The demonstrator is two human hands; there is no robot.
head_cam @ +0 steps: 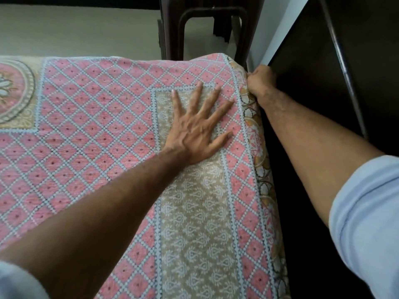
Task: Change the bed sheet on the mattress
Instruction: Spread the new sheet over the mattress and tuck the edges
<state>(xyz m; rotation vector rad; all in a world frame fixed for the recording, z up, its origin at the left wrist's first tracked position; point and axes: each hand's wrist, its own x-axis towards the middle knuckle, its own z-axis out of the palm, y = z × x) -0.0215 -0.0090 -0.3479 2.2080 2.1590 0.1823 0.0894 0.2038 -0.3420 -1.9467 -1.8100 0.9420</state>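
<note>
While the patterned bed sheet [97, 130] covers the whole visible top of the mattress under the left hand, the task reads as late-stage: spreading looks done on this side, tucking and smoothing remain. Whether this is the fresh sheet cannot be confirmed from the view, though its flat, even lie suggests so. No bare mattress surface is visible; its shape shows only through the sheet.

Sheet border [257, 130]: floral edge band hangs over the mattress side, directly below the right hand, falling into a dark gap beside dark furniture [313, 72]. It looks loose along that side, not yet tucked. The far corner, just beyond the right hand, looks slightly bunched.

Beyond both hands: a dark plastic chair [207, 29] stands on the pale floor [75, 29], close to the far edge of the bed.

Left hand [198, 126]: fully open, fingers spread wide and straight, palm flat on the sheet top. It holds nothing; judged to be pinning or smoothing the cloth.

Right hand [260, 79]: fingers curled tight into a fist at the sheet's edge near the far corner, gripping the border cloth. The fingertips are hidden, so how much fabric is gathered cannot be told.

Remaining, as judged: pull the corner taut, tuck the hanging border.
</note>
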